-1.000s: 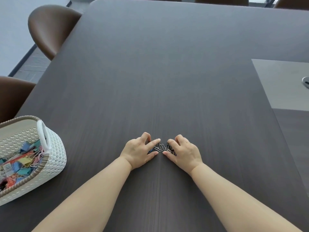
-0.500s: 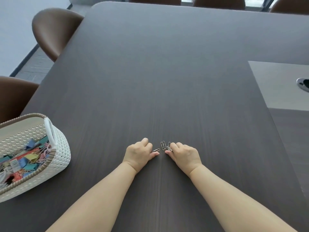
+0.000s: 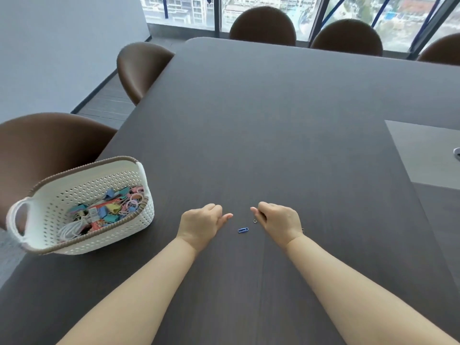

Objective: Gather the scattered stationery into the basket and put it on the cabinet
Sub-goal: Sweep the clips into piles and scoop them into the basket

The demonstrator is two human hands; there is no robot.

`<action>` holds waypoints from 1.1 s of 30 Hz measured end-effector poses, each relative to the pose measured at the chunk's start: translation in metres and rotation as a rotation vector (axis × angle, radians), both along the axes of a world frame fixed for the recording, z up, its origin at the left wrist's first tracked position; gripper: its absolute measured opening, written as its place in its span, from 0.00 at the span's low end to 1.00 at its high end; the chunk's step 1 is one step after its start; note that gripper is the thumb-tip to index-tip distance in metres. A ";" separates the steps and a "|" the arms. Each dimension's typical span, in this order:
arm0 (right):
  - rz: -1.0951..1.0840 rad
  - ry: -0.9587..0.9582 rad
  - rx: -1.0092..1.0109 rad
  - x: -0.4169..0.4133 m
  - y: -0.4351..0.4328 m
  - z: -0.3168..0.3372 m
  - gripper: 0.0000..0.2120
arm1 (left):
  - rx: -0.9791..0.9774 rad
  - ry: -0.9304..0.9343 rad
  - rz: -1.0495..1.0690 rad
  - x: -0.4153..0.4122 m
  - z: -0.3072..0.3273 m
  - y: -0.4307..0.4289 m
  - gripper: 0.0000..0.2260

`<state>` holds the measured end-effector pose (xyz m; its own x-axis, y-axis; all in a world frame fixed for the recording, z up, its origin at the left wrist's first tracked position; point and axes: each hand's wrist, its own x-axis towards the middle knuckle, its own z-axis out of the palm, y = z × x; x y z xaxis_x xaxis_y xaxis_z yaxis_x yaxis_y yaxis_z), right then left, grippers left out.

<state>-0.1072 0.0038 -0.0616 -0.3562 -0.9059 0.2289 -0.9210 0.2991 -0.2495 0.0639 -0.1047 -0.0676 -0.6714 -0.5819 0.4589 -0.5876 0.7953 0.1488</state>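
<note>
Basket [image 3: 139, 221] sits lower left, already half full of clips, so with my right hand [image 3: 280, 221] curled shut on silver paper clips [image 3: 255, 221] and left hand [image 3: 202, 224] loosely curled on nothing I can see, I'd pinch that blue paper clip [image 3: 243, 230] lying between them flat off the table [image 3: 273, 120].

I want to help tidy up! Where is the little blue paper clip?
In the head view, the blue paper clip lies flat on the dark table, between the left hand and the right hand, well right of the white basket.
</note>
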 end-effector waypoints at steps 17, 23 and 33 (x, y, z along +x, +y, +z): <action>0.355 -0.218 -0.104 0.214 -0.179 0.094 0.15 | 0.333 -0.059 0.377 0.228 0.088 -0.122 0.14; 0.305 -0.184 0.177 0.225 -0.178 0.083 0.12 | 0.336 -0.236 0.241 0.255 0.069 -0.132 0.14; 0.370 -0.251 0.175 0.220 -0.169 0.073 0.14 | 0.194 -0.158 0.187 0.242 0.073 -0.116 0.07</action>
<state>0.1123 -0.1653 0.0115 -0.0275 -0.9996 0.0094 -0.8912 0.0203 -0.4532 0.3054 -0.2207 0.0055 -0.5988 -0.7684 0.2259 -0.7487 0.6372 0.1828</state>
